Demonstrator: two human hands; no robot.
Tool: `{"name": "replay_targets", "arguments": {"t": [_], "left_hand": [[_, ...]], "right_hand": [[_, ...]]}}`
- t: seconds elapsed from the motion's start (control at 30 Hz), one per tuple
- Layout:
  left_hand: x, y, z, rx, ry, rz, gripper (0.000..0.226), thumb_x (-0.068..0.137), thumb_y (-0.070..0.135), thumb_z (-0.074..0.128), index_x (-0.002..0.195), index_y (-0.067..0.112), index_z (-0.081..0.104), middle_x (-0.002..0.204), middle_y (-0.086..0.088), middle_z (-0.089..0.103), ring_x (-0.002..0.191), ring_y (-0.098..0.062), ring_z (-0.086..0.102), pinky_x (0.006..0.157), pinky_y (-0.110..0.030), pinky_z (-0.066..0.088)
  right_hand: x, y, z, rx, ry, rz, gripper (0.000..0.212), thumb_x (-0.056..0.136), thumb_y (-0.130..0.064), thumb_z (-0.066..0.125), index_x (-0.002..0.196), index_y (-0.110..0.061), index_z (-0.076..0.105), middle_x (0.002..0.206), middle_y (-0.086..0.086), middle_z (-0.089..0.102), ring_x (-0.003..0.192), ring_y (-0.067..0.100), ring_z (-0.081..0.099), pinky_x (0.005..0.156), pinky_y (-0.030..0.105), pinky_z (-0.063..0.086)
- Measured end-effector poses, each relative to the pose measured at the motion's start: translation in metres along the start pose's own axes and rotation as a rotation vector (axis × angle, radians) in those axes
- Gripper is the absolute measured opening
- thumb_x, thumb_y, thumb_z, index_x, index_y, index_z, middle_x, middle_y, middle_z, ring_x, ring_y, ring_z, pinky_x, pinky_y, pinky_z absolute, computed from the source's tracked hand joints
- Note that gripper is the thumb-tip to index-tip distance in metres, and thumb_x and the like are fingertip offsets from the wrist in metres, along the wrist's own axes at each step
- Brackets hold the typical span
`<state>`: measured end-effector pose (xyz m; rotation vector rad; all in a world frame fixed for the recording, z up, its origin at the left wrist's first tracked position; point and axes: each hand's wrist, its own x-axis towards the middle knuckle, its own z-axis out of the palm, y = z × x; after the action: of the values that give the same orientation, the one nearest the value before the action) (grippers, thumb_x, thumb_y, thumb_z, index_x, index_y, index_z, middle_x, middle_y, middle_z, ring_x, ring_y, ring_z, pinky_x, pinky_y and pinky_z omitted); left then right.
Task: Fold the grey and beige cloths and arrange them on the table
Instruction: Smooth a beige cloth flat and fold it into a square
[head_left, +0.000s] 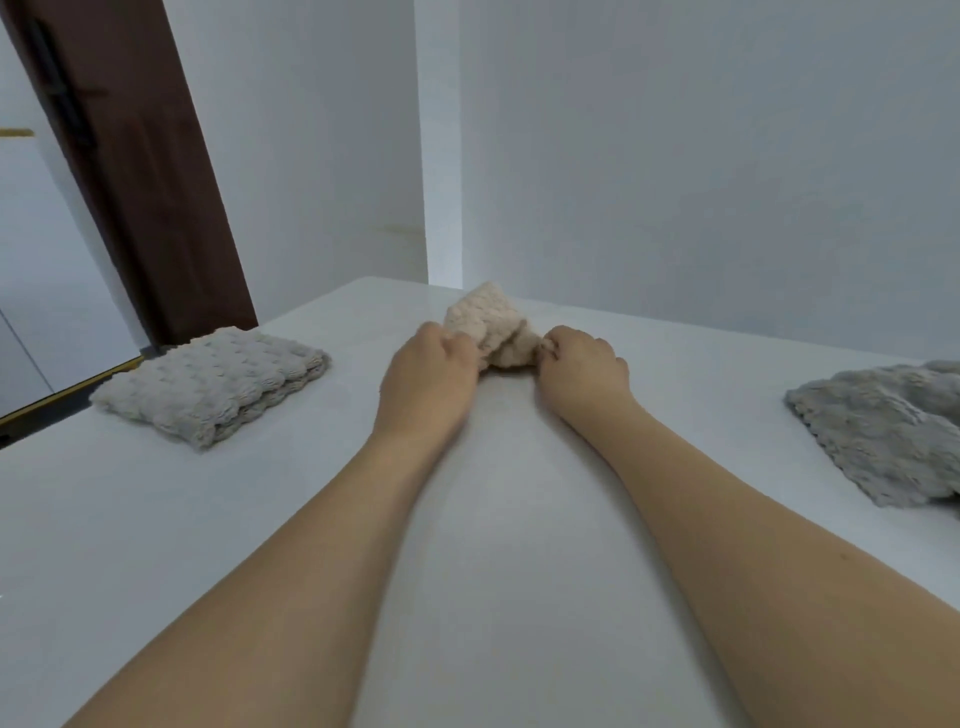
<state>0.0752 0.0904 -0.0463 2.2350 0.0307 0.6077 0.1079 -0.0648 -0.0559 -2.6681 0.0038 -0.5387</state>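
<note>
The cloths lay spread over a white desk (493, 545) that filled the lower part of the view, with pale walls (675, 156) behind it and a dark brown door (135, 171) standing at the far left. The two bare forearms reached forward across the middle of the desk. At the right edge lay the grey cloth (878, 436), rumpled and loose, partly cut off by the frame. On the left side, near the desk's far left corner, lay a light grey-beige cloth (213, 387), folded into a neat layered square and resting flat, well apart from both hands. Toward the far edge of the desk, between the hands, sat the beige cloth (493, 330), bunched into a small peaked heap. The left hand (431, 374) was curled against the heap's left side, its fingers (457, 343) closed on the fabric. The right hand (582, 364) was at the heap's right side, its fingers (553, 345) tucked in and pinching the cloth's edge. Both hands rested low, close to the desk surface, knuckles upward.
</note>
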Motion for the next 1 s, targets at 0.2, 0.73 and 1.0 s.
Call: {"name": "replay_targets", "arguments": {"t": [0.2,0.73,1.0], "left_hand": [[-0.026,0.02,-0.034,-0.501,0.073,-0.285,0.014,0.096,0.017,0.036,0.086,0.016,0.044,0.076,0.002,0.043,0.065,-0.015,0.039,0.056,-0.028,0.037],[-0.178,0.169,-0.17,-0.306,-0.562,-0.023,0.009,0.093,0.024,0.065,0.086,0.018,0.063,0.081,0.001,0.062,0.076,-0.017,0.056,0.068,-0.029,0.043],[-0.227,0.228,-0.246,-0.694,-0.858,-0.099,0.036,0.063,0.001,0.051,0.093,0.015,0.064,0.087,-0.009,0.062,0.077,-0.023,0.06,0.066,-0.03,0.051]], "right_hand": [[-0.056,0.013,-0.051,0.702,0.143,0.183,0.021,0.1,-0.019,0.038,0.108,-0.016,0.058,0.1,-0.002,0.06,0.093,0.016,0.054,0.078,0.027,0.039],[-0.235,0.046,-0.327,0.788,-0.308,0.234,0.031,0.086,-0.022,0.059,0.112,-0.006,0.057,0.111,0.016,0.064,0.098,0.029,0.064,0.086,0.043,0.054],[-0.282,0.027,-0.407,1.313,-0.379,0.201,0.025,0.085,0.001,0.04,0.079,-0.005,0.063,0.069,0.007,0.062,0.059,0.016,0.057,0.059,0.024,0.05]]}}
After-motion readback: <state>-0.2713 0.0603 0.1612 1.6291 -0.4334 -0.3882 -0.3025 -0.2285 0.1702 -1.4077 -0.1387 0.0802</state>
